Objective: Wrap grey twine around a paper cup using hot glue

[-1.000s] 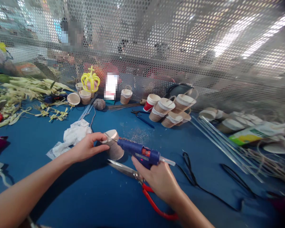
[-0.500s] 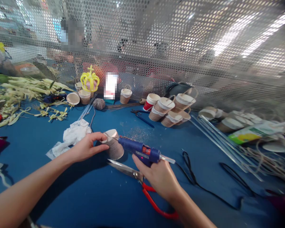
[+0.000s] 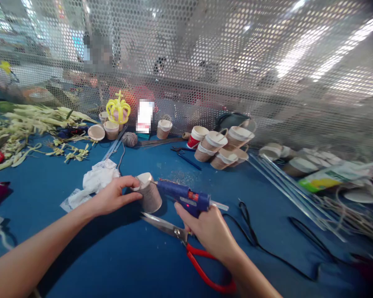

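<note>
A paper cup wrapped in greyish yarn stands on the blue table, its white part showing at the top. My left hand is closed at the cup's upper left side, thumb and fingers on it; a strand may be pinched there, but I cannot make it out. My right hand grips a blue hot glue gun with a lit red light and a clear glue stick out of its back. The gun's nozzle is at the cup's upper right edge. Red-handled scissors lie open below, partly under my right hand.
White lace and a yarn ball lie beyond my left hand. Small cup baskets are stacked at the back right. Pliers, clear glue sticks and a black cable lie right. A perforated metal screen borders the table.
The camera view has shifted slightly. The glue gun's nozzle has moved a little along the cup's upper edge; both hands keep their grips.
</note>
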Demonstrator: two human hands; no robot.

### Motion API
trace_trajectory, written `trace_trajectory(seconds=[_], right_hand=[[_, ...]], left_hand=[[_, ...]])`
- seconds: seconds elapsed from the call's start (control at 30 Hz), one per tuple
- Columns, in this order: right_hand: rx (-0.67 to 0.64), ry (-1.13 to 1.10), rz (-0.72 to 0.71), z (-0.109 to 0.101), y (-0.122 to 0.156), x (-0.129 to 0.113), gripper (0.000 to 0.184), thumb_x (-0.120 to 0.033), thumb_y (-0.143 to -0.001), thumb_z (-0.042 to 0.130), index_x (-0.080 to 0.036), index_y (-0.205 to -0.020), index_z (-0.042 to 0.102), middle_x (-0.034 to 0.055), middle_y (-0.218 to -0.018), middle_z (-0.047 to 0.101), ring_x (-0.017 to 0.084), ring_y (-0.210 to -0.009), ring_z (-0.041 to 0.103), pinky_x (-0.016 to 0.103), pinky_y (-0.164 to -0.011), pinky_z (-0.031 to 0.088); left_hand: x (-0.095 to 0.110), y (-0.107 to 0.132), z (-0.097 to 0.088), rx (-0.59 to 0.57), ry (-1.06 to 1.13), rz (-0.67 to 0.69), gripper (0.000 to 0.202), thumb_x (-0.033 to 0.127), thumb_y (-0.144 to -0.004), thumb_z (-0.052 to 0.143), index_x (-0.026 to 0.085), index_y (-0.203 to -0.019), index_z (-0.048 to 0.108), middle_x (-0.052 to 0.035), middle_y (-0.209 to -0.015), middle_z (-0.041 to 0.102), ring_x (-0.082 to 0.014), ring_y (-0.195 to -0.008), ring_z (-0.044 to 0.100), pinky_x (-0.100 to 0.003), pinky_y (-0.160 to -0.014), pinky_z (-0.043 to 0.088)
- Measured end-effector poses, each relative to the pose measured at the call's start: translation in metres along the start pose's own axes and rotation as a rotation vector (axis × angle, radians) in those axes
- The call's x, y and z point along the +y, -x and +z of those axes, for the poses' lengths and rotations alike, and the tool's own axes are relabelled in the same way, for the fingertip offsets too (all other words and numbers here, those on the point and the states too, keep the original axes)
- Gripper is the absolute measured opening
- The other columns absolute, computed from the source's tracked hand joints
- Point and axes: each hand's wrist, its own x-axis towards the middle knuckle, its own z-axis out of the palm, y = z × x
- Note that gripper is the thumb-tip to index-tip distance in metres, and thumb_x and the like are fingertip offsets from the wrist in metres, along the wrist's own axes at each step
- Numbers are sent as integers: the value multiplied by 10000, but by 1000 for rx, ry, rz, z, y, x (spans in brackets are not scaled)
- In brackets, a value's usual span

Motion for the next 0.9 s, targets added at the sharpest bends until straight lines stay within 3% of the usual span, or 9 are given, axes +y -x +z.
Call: trace_trajectory(seconds=[0.27,0.57,0.73,0.9], right_hand=[[13,-101,117,2,-2,-6,219,-366,-697,535,-192,-567,508,-44,-378,467,110,-353,463,224,-373,375],[-14,-73,105,1,-2,-6,254,-381,-712,522,-190,-546,494,-41,-372,463,103,-351,443,227,-390,382],[-6,-37,25,0,2,-8,230,-342,-718,519,-198,-539,534,-30,-383,490,112,-350,459,236,-390,397],[-48,18,-122,-6,5,-7,155,-274,-686,526,-179,-695,648,-9,-454,547,135,-435,518,251,-459,430]], left_hand=[[-2,0,0,-10,-19,20,93,227,-784,510,144,-745,529,-35,-841,581,-159,-802,517,-287,-756,403],[-4,0,-1,-20,-27,27,91,221,-788,508,142,-746,529,-35,-829,573,-154,-794,514,-285,-745,400],[-3,0,0,-8,-6,36,81,213,-782,520,138,-756,534,-33,-815,568,-151,-784,510,-280,-741,398],[0,0,1,-1,23,28,82,207,-780,520,137,-737,534,-26,-791,561,-143,-757,500,-266,-713,396]])
